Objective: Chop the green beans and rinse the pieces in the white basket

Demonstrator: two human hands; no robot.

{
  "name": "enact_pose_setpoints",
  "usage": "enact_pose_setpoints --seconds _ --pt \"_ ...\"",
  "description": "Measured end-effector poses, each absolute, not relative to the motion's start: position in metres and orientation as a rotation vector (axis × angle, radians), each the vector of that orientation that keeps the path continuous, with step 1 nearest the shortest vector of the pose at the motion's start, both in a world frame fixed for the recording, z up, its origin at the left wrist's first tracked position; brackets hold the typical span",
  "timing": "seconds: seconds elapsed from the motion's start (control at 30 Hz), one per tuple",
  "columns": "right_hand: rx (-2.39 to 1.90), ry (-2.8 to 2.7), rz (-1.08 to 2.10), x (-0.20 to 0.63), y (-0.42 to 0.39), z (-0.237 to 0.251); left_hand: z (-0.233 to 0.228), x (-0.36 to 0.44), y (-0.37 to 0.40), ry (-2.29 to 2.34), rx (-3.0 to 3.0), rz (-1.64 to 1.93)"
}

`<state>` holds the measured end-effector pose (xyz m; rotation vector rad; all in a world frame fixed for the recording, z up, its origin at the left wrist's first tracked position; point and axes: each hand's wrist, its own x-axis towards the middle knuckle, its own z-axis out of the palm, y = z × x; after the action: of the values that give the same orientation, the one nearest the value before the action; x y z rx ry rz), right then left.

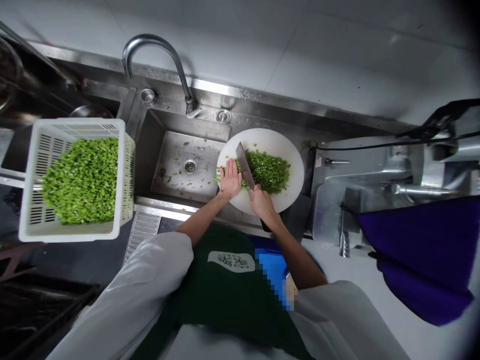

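A round white cutting board (296,192) rests on the steel counter at the right side of the sink. My left hand (230,180) lies flat on its left part, fingers stretched forward over green stalks (216,178). These stalks are mostly hidden beneath the palm. My right hand (261,202) is closed around the handle of a cleaver (245,166). The blade stands just right of my left fingers, its tip pointing away from me. Against the blade's right side spreads a heap of chopped green stalks (270,172).
A white plastic basket (122,190) with chopped greens (84,182) stands to the left. Between it and the board is a steel sink (170,172) with scattered green scraps, under a curved faucet (157,40). Metal equipment (423,190) and a purple cloth (420,250) are at the right.
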<state>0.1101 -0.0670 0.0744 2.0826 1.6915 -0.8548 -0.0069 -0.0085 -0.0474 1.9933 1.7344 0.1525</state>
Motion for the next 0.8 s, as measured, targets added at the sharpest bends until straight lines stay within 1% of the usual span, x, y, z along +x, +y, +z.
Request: enact_pose_setpoints --seconds 0.13,0.33,0.43,0.6,0.8 --pt "2.079 1.704 -0.872 0.106 -0.058 0.058 -0.054 -0.006 -0.008 1.704 1.995 0.140" --pt "2.154 1.707 -0.899 0.110 -0.042 0.032 -0.050 -0.007 -0.006 1.683 1.997 0.133" --pt "2.134 1.713 -0.941 0.120 -0.041 0.039 -0.042 -0.013 -0.006 1.707 1.987 0.152" --pt "2.177 1.720 -0.818 0.117 -0.057 0.063 -0.032 -0.028 -0.012 1.835 1.974 0.268" --pt "2.126 1.697 -0.893 0.099 -0.068 0.070 -0.050 -0.021 -0.016 1.747 1.976 0.196"
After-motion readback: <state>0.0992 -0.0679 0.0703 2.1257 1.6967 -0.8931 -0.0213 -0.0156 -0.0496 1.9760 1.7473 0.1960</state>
